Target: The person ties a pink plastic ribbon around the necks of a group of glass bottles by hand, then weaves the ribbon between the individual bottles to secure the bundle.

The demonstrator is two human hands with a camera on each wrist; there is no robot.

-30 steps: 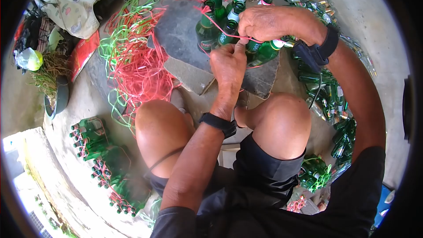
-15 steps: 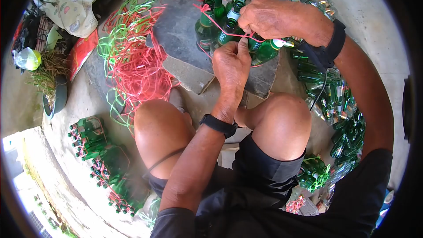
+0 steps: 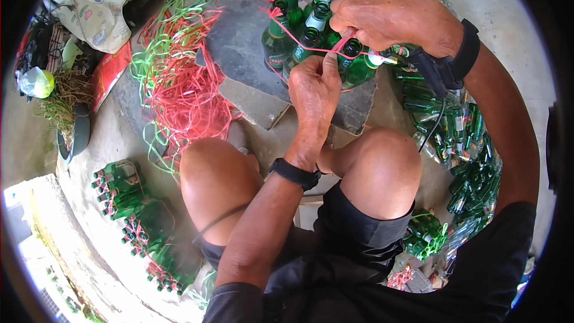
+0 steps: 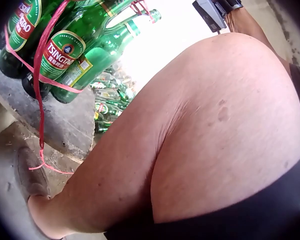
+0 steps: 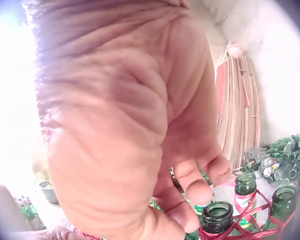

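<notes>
Several upright green bottles (image 3: pixel 277 45) stand close together on a dark stone slab (image 3: pixel 239 42), with pink plastic twine (image 3: pixel 291 34) running around and across their necks. My left hand (image 3: pixel 314 90) pinches the twine between thumb and finger at the near side of the bottles. Just beyond and to its right, my right hand (image 3: pixel 382 17) has its fingers curled round a strand of the same twine above the bottle tops. In the left wrist view, twine crosses the labelled bottles (image 4: pixel 60 54) low down and one strand hangs past the slab. The right wrist view shows curled fingers above bottle mouths (image 5: pixel 217 211).
A tangled heap of pink and green twine (image 3: pixel 188 98) lies left of the slab. Loose green bottles (image 3: pixel 460 125) are piled along the right. Bundled bottles (image 3: pixel 122 182) rest at the lower left, near a potted plant (image 3: pixel 75 125). My knees (image 3: pixel 382 164) flank the lower arms.
My right hand has moved right and slightly away from my left hand, drawing a twine strand into view between them. The left hand has shifted slightly right and still pinches the twine.
</notes>
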